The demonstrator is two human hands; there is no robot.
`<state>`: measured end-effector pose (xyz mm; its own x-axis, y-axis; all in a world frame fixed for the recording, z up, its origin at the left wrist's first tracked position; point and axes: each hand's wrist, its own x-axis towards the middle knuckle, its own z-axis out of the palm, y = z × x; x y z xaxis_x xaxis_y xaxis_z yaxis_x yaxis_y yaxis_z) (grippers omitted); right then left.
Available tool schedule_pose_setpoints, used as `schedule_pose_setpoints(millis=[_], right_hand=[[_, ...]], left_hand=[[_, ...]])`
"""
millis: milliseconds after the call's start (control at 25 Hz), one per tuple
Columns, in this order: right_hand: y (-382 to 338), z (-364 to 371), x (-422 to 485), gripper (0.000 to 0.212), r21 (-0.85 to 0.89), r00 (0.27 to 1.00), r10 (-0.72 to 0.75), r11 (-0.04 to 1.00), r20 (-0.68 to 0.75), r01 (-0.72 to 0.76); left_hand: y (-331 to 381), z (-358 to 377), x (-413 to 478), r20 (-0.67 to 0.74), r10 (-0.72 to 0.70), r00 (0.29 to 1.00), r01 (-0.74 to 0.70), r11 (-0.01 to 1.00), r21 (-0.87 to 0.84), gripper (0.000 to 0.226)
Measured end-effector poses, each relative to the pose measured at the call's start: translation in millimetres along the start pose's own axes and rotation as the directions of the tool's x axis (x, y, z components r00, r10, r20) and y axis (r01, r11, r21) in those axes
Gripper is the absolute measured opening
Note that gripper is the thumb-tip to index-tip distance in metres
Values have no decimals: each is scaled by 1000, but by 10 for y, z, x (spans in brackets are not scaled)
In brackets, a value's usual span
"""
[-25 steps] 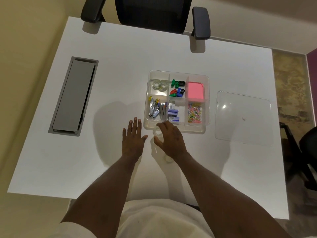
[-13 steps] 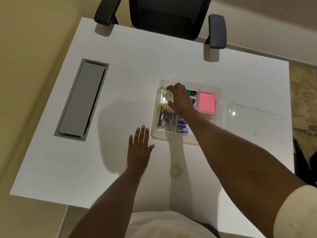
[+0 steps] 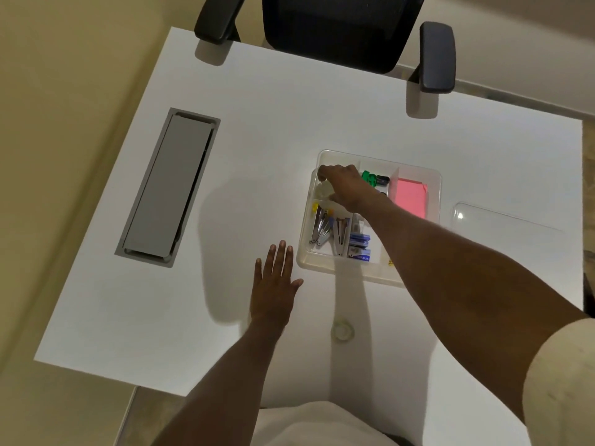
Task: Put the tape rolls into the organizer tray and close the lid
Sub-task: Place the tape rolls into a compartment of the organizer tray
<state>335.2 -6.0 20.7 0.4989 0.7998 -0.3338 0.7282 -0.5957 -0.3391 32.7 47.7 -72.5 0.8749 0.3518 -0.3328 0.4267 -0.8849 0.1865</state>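
The clear organizer tray (image 3: 325,264) sits right of the table's middle, divided into compartments. My right hand (image 3: 346,186) reaches into its far-left compartment, with forefinger and thumb around a clear tape roll (image 3: 323,190) there. The hand hides the rest of that compartment. Another clear tape roll (image 3: 342,330) lies flat on the table in front of the tray, near me. My left hand (image 3: 273,286) rests flat on the table, left of the tray's near corner, fingers spread, holding nothing. To the right of the tray the clear lid (image 3: 502,225) lies flat on the table.
Other tray compartments hold staple removers (image 3: 325,228), staple boxes (image 3: 359,246), green and black clips (image 3: 373,179) and a pink note pad (image 3: 409,197). A grey cable hatch (image 3: 169,188) is set into the table's left side. A black office chair (image 3: 335,30) stands at the far edge.
My right hand picked a tape roll off the table in front of the tray and carried it to the far-left compartment, where it has now sunk lower. My left hand stayed flat.
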Motion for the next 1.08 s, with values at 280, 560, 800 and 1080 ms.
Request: schedule_pose_setpoints(millis=[280,560,800,1080], right_hand=[[-63,79,-304,36,28,972,41,999,-230,-35],[-394,476,-1122,22,139,904,95,990,-416,-40],[-540,983,-1929,20,227,890,156,972,-429,-61],[-574,1487,-2574,39,240,946,254,949,-202,-204]], left_hand=[[11,-33,8,10,-6,1000,6,1000,16,77],[41,-110,16,51,-10,999,8,999,40,78],[70,-167,13,93,-20,995,19,1000,13,78],[47,-209,2,102,3,995,-1,1000,-25,77]])
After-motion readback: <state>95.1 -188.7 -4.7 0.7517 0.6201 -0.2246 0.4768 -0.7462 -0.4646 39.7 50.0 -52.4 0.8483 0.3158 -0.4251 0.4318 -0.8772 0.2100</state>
